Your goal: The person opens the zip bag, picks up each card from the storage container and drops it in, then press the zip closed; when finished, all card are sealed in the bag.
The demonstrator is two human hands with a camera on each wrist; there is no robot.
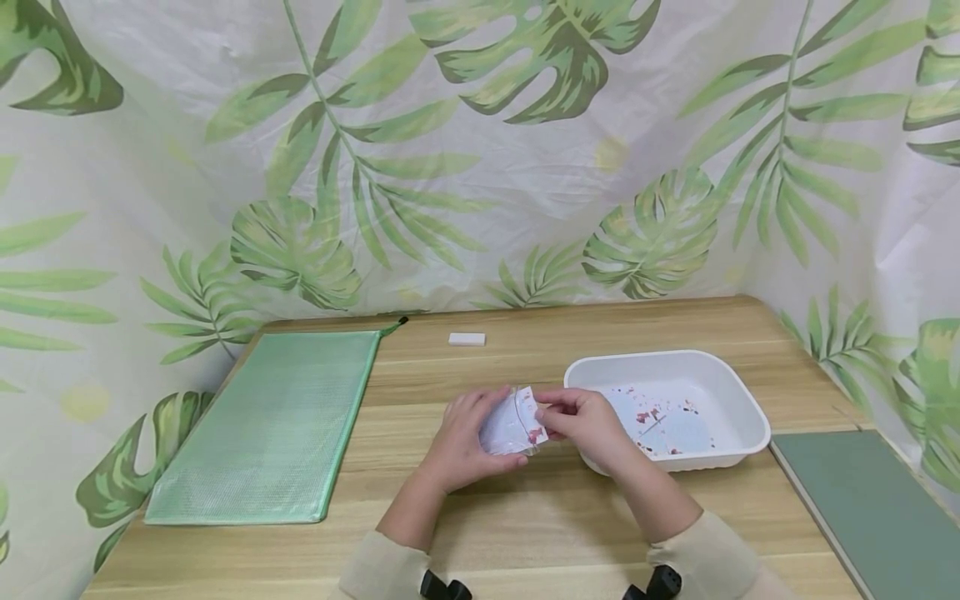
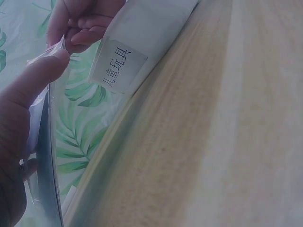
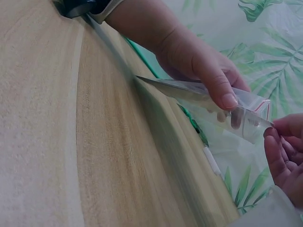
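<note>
My left hand (image 1: 463,442) grips a small clear zip bag (image 1: 501,431) with a red line near its mouth, held above the table. A flat pale piece lies inside the bag. At the mouth, a white card (image 1: 534,407) with reddish print shows on the right side. My right hand (image 1: 592,423) pinches the card's right edge between thumb and fingers. In the right wrist view the bag (image 3: 251,101) is seen nearly edge-on, with the right fingertips (image 3: 271,132) at its end. How far the card sits inside the bag is hard to tell.
Beside my right hand stands a white plastic basin (image 1: 723,392), with pale, red-speckled contents and a label (image 2: 118,66) on its outside. A green mesh zip pouch (image 1: 262,425) lies left, a white eraser-like block (image 1: 467,339) at the back, a grey-green board (image 1: 870,500) right.
</note>
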